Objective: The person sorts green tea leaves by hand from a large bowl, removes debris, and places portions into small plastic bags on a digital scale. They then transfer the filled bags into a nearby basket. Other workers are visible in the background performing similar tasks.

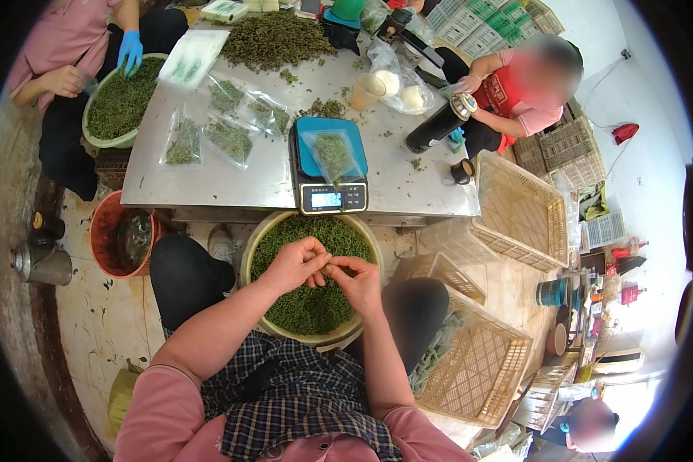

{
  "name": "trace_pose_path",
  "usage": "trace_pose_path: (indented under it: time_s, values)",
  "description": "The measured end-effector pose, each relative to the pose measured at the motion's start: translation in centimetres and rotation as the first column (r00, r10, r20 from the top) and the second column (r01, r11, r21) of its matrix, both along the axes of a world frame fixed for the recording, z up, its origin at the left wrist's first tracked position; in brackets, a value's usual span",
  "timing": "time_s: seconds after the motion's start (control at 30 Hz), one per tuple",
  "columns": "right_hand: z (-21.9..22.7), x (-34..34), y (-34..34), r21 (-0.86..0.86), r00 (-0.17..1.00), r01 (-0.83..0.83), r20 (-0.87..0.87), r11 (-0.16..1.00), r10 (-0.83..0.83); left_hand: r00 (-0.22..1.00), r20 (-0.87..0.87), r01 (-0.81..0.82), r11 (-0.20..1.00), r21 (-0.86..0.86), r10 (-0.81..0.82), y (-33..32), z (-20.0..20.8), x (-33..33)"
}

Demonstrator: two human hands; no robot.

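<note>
My left hand [294,266] and my right hand [357,285] meet fingertip to fingertip above a pale round basin [378,250]. Small green berries [304,304], which look like green peppercorns, fill this basin between my knees. Both hands are closed in a pinch; whatever lies between the fingertips is too small to make out. Just beyond, at the table's near edge, stands a digital scale [333,199] with a blue pan and a lit display. On its pan rests a clear bag [333,156] of green berries. Several similar filled bags [229,140] lie left of the scale.
A metal table [408,181] carries a berry heap [273,38], a black thermos [439,125] and a plastic cup [367,91]. Co-workers sit left and right; a blue-gloved hand [130,52] touches another berry basin [100,141]. An orange bucket [108,231] and plastic crates [516,208] flank me.
</note>
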State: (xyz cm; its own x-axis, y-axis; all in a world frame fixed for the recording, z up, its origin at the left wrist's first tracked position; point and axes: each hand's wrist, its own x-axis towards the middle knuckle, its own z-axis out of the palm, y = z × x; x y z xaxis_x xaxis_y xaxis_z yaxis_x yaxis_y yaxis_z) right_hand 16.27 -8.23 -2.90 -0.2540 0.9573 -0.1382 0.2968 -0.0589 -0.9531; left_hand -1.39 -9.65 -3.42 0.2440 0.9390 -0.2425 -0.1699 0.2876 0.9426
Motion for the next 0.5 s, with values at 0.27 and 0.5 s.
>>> trace_pose_path:
  time_s: [0.27, 0.5]
  values:
    - [3.7, -2.7, 4.6, 0.004, 0.942, 0.292, -0.174, 0.956, -0.287, 0.982, 0.162, -0.080, 0.989, -0.128, 0.101, 0.6, -1.2, -0.6]
    - [3.6, -4.4, 3.0, 0.307, 0.989, 0.018, 0.137, 0.952, -0.063, 0.785, 0.555, -0.138, 0.952, -0.274, 0.274, 0.9, -2.0, -1.5]
